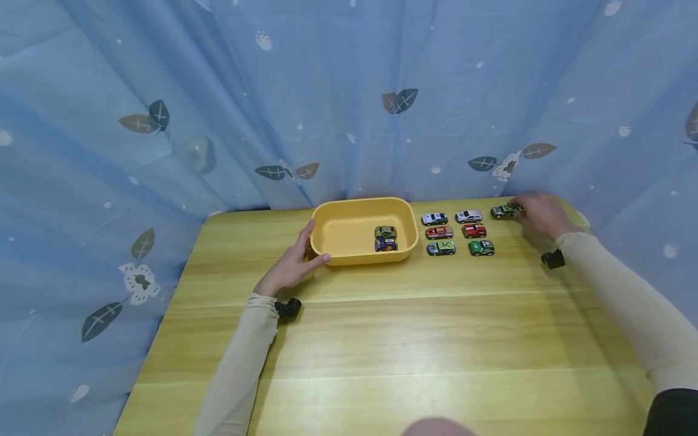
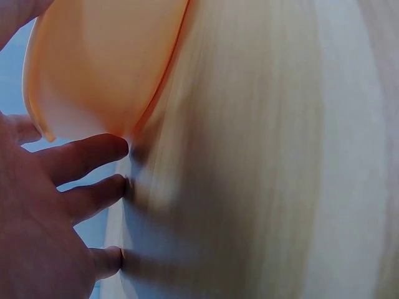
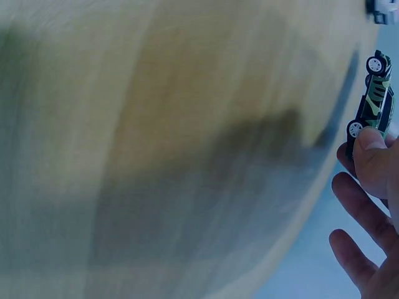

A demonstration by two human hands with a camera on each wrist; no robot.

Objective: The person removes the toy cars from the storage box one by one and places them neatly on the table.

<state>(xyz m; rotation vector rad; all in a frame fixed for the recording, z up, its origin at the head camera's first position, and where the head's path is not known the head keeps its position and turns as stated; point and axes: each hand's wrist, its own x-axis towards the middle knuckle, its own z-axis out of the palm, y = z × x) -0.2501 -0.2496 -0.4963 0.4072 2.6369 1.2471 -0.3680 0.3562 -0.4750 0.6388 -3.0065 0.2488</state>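
Observation:
My right hand (image 1: 542, 215) pinches the rear of a camouflage toy car (image 3: 375, 99) between thumb and fingers, at the table's far right. In the right wrist view the car's wheels face the tabletop and its other end points away from the hand. My left hand (image 1: 291, 263) rests against the left end of a yellow plastic bin (image 1: 360, 260), thumb at the near rim and spread fingers along the outside. Inside the bin's right part lie an olive toy car (image 1: 385, 231) and a purple toy car (image 1: 386, 244), side by side.
Between bin and right hand, toy cars stand in two columns: white-green (image 1: 434, 219), orange-red (image 1: 438, 232) and lime (image 1: 441, 248), then silver (image 1: 469, 216), red (image 1: 474, 231) and green (image 1: 481, 247). A blue patterned curtain (image 1: 349, 109) hangs behind the wooden table (image 1: 382, 339).

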